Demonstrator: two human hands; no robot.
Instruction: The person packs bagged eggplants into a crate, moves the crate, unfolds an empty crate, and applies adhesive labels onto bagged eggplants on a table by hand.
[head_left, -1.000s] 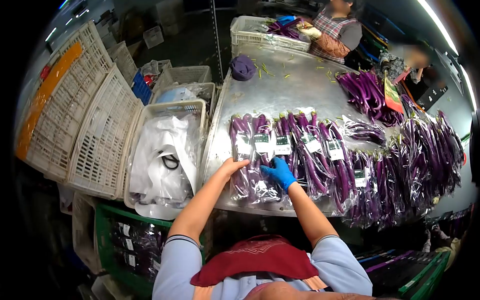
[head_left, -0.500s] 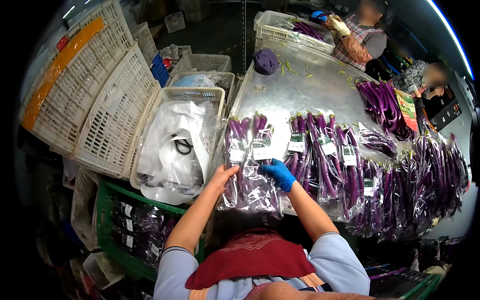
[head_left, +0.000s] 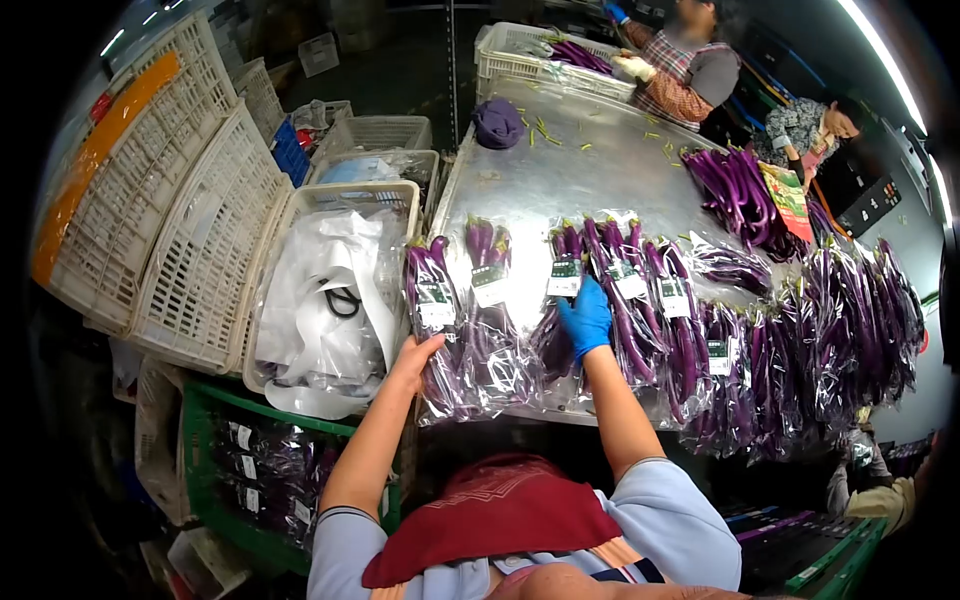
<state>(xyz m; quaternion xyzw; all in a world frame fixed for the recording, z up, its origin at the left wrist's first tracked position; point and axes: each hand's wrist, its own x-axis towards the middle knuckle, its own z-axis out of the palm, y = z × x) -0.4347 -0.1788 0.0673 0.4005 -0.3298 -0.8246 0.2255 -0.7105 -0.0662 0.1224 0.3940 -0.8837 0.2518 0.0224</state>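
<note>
Green crate [head_left: 270, 407], low at left, holding labelled packs [head_left: 262, 470]; bare left hand [head_left: 412, 366], thumb over the edge of the leftmost eggplant bag [head_left: 450, 378], fingers hidden, so cannot tell whether it pinches; second bag [head_left: 490, 325], lying between the hands; blue-gloved right hand [head_left: 589, 318], laid on the third bag [head_left: 554, 338], its closure likewise impossible to tell; all three bags along the near edge of the metal table [head_left: 600, 165]; loose eggplants [head_left: 732, 190], farther right; purple cloth [head_left: 497, 124], farther left; white basket [head_left: 530, 71], far end, containing eggplants.
</note>
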